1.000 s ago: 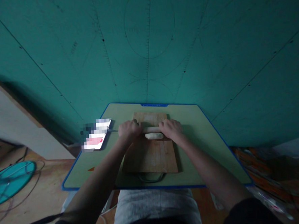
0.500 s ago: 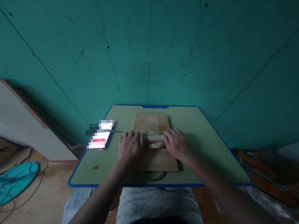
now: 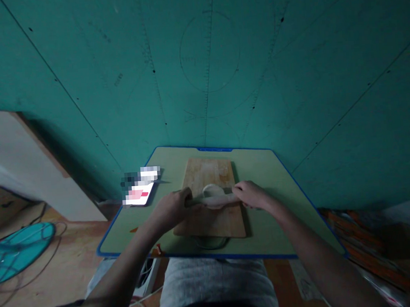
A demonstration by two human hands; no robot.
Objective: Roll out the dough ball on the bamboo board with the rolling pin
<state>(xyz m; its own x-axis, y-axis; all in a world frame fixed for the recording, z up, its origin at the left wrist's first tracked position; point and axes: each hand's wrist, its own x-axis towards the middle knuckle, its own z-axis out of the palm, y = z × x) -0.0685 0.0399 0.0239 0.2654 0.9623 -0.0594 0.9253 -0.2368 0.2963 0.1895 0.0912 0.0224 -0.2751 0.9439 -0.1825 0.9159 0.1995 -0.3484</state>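
A pale rolling pin [image 3: 219, 200] lies crosswise over a wooden cutting board [image 3: 209, 171]. My left hand [image 3: 175, 205] is closed round its left end, and my right hand [image 3: 252, 194] grips the right end. Under the pin is a flat round of pale dough [image 3: 212, 189]; its far part shows behind the pin, while the pin covers the middle. The board rests lengthwise on a small light-topped table [image 3: 275, 223] with a blue rim.
A phone with a lit screen [image 3: 141, 187] stands at the table's left edge. A green wall [image 3: 207, 79] rises behind the table. Left on the floor are a turquoise round object [image 3: 23, 250] and loose cables; a white panel [image 3: 28, 159] leans nearby.
Both hands have drawn the rolling pin nearer to my body over the dough, uncovering the dough's far part. My wrists have turned and the view has shifted slightly.
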